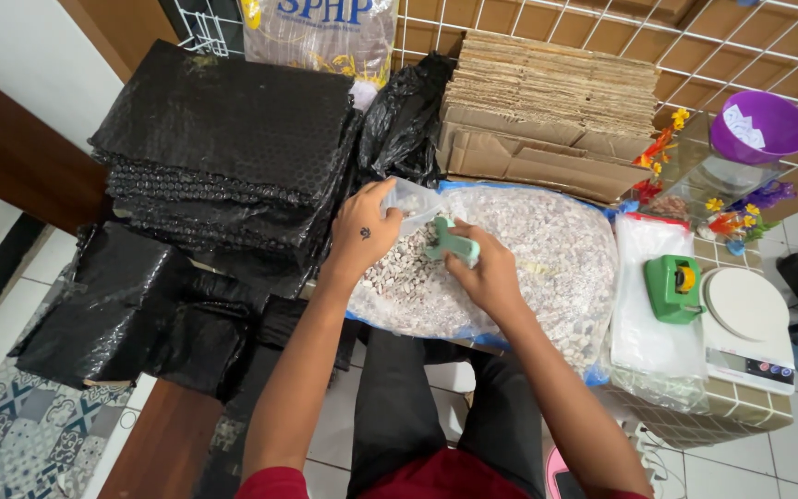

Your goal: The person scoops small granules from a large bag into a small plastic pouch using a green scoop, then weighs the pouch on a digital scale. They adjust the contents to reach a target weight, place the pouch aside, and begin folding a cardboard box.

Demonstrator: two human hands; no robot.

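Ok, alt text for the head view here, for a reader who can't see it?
The left hand holds a small clear bag open while the right hand works a green scoop over a big clear sack of pale gravel. Black bubble wrap, flattened cardboard and a white scale surround them.

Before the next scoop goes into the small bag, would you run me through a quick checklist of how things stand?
1. Left hand holds the small clear bag open: ok.
2. Right hand grips the green scoop: ok.
3. Scoop sits at the bag's mouth: ok, as far as can be seen.
4. Big bag of pebbles lies open under both hands: ok.
5. Scale has a bare platter: ok.
6. Scale switched on: cannot tell.
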